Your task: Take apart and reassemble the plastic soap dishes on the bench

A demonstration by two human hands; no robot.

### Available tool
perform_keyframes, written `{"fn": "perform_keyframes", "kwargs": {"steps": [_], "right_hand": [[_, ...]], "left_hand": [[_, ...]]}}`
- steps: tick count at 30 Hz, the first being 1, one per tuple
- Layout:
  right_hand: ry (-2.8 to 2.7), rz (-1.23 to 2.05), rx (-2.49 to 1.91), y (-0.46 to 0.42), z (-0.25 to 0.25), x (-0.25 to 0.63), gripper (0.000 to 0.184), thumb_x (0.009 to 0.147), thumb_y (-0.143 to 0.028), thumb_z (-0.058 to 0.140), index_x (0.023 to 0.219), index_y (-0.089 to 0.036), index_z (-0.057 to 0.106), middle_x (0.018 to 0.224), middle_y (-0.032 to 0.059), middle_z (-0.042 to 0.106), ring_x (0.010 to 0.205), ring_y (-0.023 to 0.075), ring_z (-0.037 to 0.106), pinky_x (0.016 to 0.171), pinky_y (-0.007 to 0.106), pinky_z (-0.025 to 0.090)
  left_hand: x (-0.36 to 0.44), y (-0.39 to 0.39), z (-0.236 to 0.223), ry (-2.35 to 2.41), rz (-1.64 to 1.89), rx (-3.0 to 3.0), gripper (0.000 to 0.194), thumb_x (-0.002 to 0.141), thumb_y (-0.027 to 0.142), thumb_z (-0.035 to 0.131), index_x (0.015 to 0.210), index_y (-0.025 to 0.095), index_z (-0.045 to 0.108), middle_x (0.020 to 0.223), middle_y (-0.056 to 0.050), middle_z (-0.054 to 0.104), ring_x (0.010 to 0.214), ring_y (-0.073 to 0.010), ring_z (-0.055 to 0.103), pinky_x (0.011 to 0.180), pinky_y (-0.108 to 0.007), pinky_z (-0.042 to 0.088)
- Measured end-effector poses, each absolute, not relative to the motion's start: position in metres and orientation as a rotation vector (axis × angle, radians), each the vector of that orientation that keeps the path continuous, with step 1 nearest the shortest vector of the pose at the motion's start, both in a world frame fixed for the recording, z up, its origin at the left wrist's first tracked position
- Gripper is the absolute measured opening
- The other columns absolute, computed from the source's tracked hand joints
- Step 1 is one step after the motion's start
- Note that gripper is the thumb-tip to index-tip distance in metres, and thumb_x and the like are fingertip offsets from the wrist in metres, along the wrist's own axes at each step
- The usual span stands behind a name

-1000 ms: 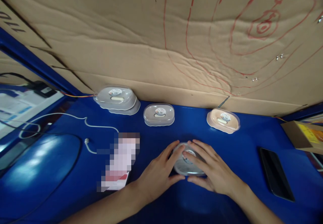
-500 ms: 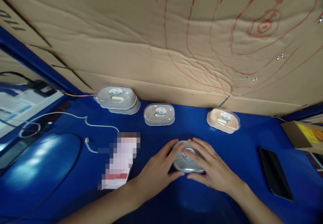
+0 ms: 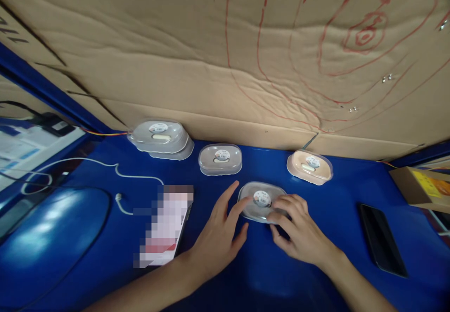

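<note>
An oval grey plastic box [image 3: 252,212] with a clear lid and a round label lies between my hands in the head view. My right hand [image 3: 297,225] grips its right end, fingers bent over the lid and thumb at the near edge. On the other side, my left hand [image 3: 223,230] has its fingers spread, with the index fingertip at the lid's left part and the thumb apart from the box. Behind them are another grey lidded box [image 3: 210,164], a pink lidded box [image 3: 311,175] and, at the left, stacked grey lidded boxes [image 3: 140,136].
A phone with a lit, blurred screen [image 3: 165,227] lies left of my hands, near a white cable [image 3: 135,176]. A dark phone [image 3: 381,239] is at the right, beside a cardboard box [image 3: 404,188]. A tall cardboard panel [image 3: 176,68] closes off the back of the blue table [image 3: 274,279].
The grey box between my hands has shifted slightly away from me. My left hand has loosened and drawn back to the left; my right fingers have bent more at the box's right end.
</note>
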State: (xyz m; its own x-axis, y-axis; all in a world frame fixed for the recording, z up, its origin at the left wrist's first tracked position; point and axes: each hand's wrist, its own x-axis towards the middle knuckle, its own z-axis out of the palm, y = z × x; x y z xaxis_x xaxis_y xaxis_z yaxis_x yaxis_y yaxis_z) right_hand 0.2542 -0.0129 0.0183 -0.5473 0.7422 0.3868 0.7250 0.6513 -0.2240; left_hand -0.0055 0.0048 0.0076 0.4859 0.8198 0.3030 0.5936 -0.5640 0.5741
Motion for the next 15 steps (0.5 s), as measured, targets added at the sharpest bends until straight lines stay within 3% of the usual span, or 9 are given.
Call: {"fn": "perform_keyframes", "kwargs": {"steps": [10,15], "right_hand": [[-2.388,-0.066,-1.308,-0.001,0.013,0.259,0.031,0.105,-0.013,0.055,0.134,-0.022,0.063,0.132,0.0134,0.064,0.128,0.0306,0.058,0.103,0.049,0.047],[-2.391,-0.06,-1.283,0.0,0.011,0.263,0.034,0.104,-0.01,0.055,0.135,-0.022,0.063,0.133,0.0127,0.065,0.131,0.0304,0.057,0.106,0.05,0.047]], "left_hand": [[-0.005,0.004,0.011,1.114,0.724,2.442,0.051,0.097,0.012,0.057,0.146,0.024,0.05,0.16,-0.018,0.044,0.146,-0.0357,0.051,0.112,-0.058,0.055],[-0.005,0.006,0.01,1.125,0.67,2.428,0.062,0.098,0.014,0.058,0.157,0.025,0.041,0.171,-0.018,0.032,0.153,-0.0363,0.043,0.116,-0.057,0.053]]}}
